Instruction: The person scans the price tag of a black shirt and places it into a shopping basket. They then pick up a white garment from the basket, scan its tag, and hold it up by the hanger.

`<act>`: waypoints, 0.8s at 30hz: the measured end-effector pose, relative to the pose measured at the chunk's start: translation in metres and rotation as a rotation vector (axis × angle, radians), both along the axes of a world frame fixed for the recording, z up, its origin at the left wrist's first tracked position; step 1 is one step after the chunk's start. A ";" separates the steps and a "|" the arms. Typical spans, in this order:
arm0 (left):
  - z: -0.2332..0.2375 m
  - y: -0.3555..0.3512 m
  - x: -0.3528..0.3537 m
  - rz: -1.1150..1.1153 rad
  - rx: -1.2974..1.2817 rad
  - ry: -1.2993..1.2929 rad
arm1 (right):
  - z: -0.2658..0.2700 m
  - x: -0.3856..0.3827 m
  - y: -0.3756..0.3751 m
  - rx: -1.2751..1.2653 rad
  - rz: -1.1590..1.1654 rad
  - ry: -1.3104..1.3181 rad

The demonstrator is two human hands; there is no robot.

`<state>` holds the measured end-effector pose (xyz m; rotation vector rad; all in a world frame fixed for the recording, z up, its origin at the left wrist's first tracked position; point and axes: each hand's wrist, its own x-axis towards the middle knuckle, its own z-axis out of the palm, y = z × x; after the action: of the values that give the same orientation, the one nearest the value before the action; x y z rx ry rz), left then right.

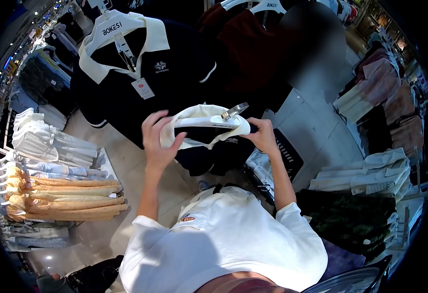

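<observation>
A dark navy polo shirt with a cream collar is in front of my chest, on a white hanger marked BOKESI. The hanger's metal hook points up and right. My left hand curves around the collar's left side, thumb in front and fingers along its outer edge. On the other side, my right hand pinches the dark cloth at the shoulder, by the hanger's right end. Beyond them hangs a larger-looking navy polo shirt with a cream collar and a paper tag.
Dark red garments hang at the back, beside a blurred patch. Racks of white tops and orange garments stand at left. More clothes hang at right. A black basket is by my right forearm, above the tiled floor.
</observation>
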<state>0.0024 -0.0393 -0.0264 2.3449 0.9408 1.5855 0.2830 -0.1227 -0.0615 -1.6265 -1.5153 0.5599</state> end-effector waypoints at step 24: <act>-0.138 -0.195 -0.149 -0.374 -1.839 0.933 | -0.012 0.009 -0.009 -0.052 -0.264 -0.040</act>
<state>-0.1466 -0.2343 -0.1648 1.3557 1.0896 -0.6706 0.2919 -0.1321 -0.0735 -1.8519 -1.2949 0.4263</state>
